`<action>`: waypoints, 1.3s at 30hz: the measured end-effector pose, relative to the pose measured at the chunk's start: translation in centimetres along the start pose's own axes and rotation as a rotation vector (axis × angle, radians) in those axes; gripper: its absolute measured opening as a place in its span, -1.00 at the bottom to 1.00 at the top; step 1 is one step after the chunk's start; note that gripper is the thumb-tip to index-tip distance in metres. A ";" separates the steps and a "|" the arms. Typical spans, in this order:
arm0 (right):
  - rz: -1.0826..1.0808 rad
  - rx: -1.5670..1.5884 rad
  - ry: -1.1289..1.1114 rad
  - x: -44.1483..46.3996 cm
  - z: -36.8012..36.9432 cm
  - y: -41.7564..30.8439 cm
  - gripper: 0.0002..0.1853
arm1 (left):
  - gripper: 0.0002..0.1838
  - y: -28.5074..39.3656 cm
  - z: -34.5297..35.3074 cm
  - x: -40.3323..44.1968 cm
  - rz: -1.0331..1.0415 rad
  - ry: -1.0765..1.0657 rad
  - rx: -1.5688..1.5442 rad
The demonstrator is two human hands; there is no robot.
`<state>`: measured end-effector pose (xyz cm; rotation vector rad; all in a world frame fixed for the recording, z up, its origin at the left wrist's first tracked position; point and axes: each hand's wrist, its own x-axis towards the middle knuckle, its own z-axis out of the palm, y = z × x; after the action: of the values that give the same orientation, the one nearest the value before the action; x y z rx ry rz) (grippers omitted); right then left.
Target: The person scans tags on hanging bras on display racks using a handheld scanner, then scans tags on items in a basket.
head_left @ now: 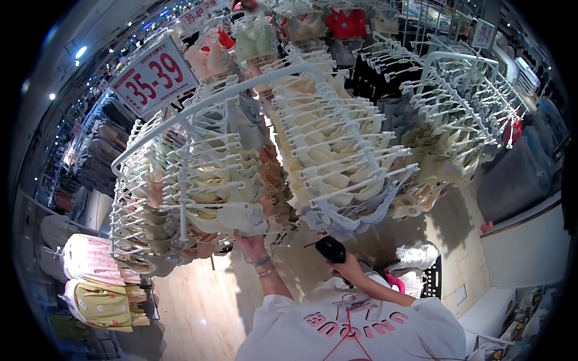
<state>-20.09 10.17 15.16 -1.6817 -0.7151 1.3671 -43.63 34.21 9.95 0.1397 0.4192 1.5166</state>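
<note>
My left hand (pixel 250 244) is raised to the lower edge of a pale bra (pixel 241 219) on the left part of the white rack (pixel 229 90); its fingertips are partly hidden by the fabric. In my right hand (pixel 346 268) is a black handheld device (pixel 330 249), pointing up and left, below the rack. Just above the device hangs a light blue bra (pixel 346 219), at the front of a row of cream bras (pixel 337 162) on white hangers.
A price sign (pixel 154 75) stands at the upper left. Folded pink clothes (pixel 93 259) lie at the left. A black basket (pixel 432 277) with bagged items is at the lower right. Another hanger rack (pixel 460 57) and a grey bin-like object (pixel 512 180) stand at the right.
</note>
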 end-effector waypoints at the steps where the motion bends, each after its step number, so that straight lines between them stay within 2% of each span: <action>1: -0.010 0.023 0.011 0.0 0.1 0.0 -0.71 | -0.35 0.1 0.1 -0.2 0.006 -0.001 -0.001; 5: -0.034 0.056 0.015 0.6 0.4 0.5 -0.67 | -0.26 0.3 1.6 -1.5 -0.022 0.025 -0.072; 11: 0.006 -0.072 -0.065 0.7 0.3 0.0 -0.71 | -0.18 0.4 1.6 -2.4 -0.016 -0.105 -0.043; 16: 0.007 -0.052 -0.099 0.3 0.0 -1.4 -0.70 | -0.14 0.2 0.9 -2.6 0.020 -0.168 -0.004; 23: -0.014 -0.065 -0.090 1.1 -0.7 1.0 -0.69 | -0.16 0.3 1.4 -2.8 -0.035 -0.174 -0.054; 26: -0.028 -0.053 -0.116 0.6 -1.4 -0.1 -0.67 | -0.20 0.2 1.0 -3.0 -0.030 -0.148 -0.146; 32: -0.030 -0.118 -0.199 1.0 -3.7 -1.0 -0.65 | -0.37 -0.3 -0.1 -2.8 0.098 -0.187 -0.066; 33: -0.042 -0.113 -0.213 1.2 -4.1 -0.8 -0.64 | -0.40 -0.4 -0.5 -2.9 0.109 -0.113 -0.079; 37: -0.064 -0.004 -0.243 0.6 -5.6 -1.4 -0.65 | -0.50 -0.9 -1.9 -3.2 0.015 -0.047 -0.065; 39: -0.090 -0.078 -0.220 0.7 -6.7 -0.9 -0.66 | -0.54 -1.8 -2.7 -3.7 -0.054 0.015 -0.079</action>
<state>-13.37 9.52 16.00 -1.5530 -0.9687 1.4905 -42.93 30.02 7.47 0.0550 0.3718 1.4791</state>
